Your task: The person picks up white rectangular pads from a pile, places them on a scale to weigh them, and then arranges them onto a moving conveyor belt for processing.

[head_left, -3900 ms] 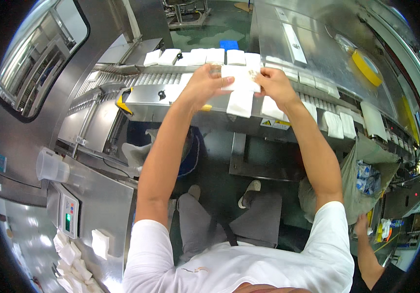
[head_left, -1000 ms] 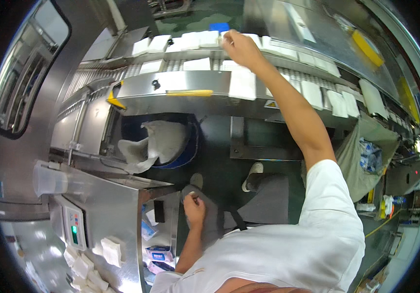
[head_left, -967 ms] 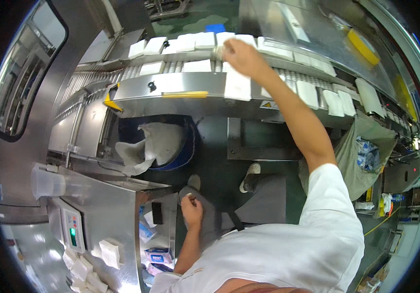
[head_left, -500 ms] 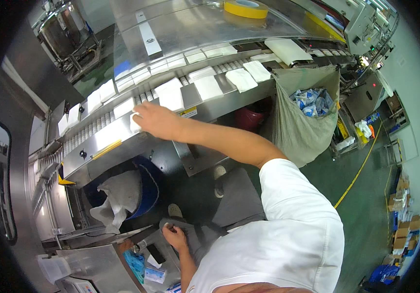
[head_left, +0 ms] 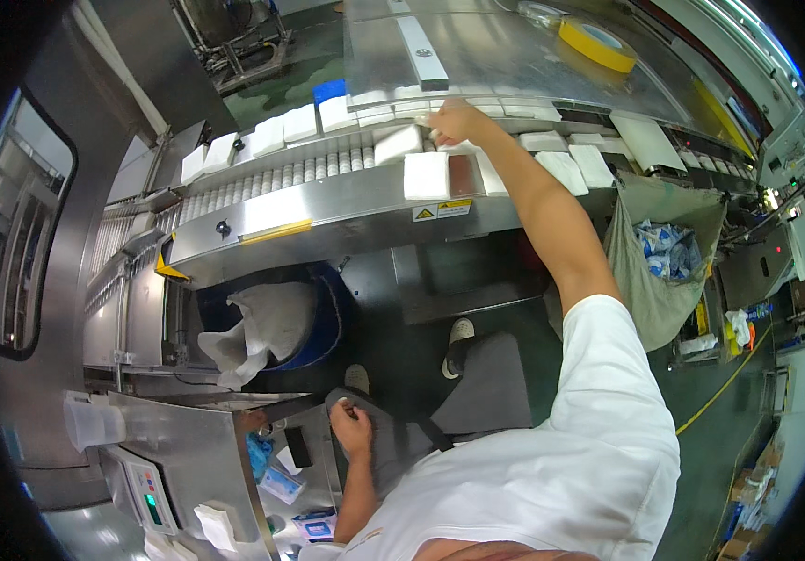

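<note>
My right hand (head_left: 456, 123) reaches across the roller conveyor (head_left: 313, 168), over the row of white folded cloths near its far side. Motion smears its fingers, so I cannot tell whether they grip a cloth. Just below it, a tilted white cloth stack (head_left: 398, 145) lies on the rollers. Another white stack (head_left: 427, 176) rests on the near metal ledge, beside the warning labels. My left hand (head_left: 354, 430) is low by my knee with its fingers curled closed. Whatever it may hold is hidden.
More white cloths (head_left: 299, 122) line the conveyor's far edge. A yellow tape roll (head_left: 597, 45) lies on the steel top. A fabric bag (head_left: 650, 280) with crumpled packaging hangs at right. A blue bin (head_left: 313, 327) stands below the conveyor, and a scale (head_left: 148, 494) sits at lower left.
The view has swung, shifting the scene. My right hand has moved from the conveyor's near ledge to the far row of cloths. My left hand stays by my knee.
</note>
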Demonstrator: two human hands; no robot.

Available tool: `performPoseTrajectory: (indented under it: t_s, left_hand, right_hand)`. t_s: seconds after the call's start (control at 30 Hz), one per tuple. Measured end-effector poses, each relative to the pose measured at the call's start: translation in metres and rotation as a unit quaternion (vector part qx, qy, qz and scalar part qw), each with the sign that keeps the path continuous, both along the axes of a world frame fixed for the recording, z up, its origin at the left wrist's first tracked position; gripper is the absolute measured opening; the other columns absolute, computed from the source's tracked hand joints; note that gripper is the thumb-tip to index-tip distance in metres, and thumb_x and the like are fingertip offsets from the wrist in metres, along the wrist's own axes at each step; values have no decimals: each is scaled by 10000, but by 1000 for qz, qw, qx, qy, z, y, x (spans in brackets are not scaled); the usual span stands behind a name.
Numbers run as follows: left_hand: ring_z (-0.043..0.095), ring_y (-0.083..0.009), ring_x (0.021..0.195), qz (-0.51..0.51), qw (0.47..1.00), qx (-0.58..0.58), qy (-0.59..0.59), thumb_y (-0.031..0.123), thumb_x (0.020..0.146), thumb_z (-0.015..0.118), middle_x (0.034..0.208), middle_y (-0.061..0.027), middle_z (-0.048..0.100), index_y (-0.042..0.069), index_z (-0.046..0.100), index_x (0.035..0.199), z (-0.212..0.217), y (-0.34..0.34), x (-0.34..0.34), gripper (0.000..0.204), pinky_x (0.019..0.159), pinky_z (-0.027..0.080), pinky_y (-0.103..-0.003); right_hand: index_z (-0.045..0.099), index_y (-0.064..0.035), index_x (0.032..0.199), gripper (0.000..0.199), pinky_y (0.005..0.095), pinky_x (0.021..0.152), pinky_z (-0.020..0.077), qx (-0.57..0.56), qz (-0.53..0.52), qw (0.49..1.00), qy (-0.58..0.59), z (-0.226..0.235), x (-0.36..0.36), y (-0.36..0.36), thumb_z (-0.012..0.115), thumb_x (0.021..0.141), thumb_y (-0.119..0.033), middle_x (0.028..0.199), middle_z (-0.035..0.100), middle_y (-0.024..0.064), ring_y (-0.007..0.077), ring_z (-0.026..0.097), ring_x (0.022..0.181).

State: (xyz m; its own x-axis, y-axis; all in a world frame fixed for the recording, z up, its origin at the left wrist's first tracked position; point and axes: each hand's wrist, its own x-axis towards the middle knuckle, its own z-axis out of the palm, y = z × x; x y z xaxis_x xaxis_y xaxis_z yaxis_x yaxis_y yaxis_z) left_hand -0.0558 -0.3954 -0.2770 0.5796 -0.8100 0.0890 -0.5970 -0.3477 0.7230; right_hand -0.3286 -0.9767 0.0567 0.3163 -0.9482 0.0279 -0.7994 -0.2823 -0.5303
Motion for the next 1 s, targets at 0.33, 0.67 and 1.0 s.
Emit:
performPoseTrajectory:
  t_s: [0.33, 0.67, 1.0]
  left_hand:
    - [644, -413, 1048, 23, 999, 38, -27, 102, 830, 669, 1109, -202, 691, 19, 674, 1138, 16, 11, 4, 319, 951, 503, -501]
    - [607, -376, 1049, -15, 998, -30, 61, 41, 876, 669, 1145, -203, 607, -21, 589, 1277, 45, 30, -15, 414, 949, 492, -451]
    - [632, -368, 1086, 102, 959, -264, -31, 226, 1046, 618, 1198, -232, 652, -4, 660, 1122, 270, 60, -2, 246, 967, 499, -502]
  right_hand:
    - [657, -2, 1251, 290, 408, 879, 558, -194, 24, 976, -91, 49, -16, 154, 627, 991, -127, 1133, 723, 203, 333, 715, 961]
    - [573, 29, 1305, 633, 484, 1122, 415, -363, 287, 886, 12, 1, 79, 252, 773, 866, -380, 1318, 570, 222, 397, 525, 1249]
    - [592, 12, 1161, 339, 445, 878, 507, 74, 331, 880, -333, -67, 104, 361, 683, 977, -258, 1064, 620, 185, 358, 633, 976]
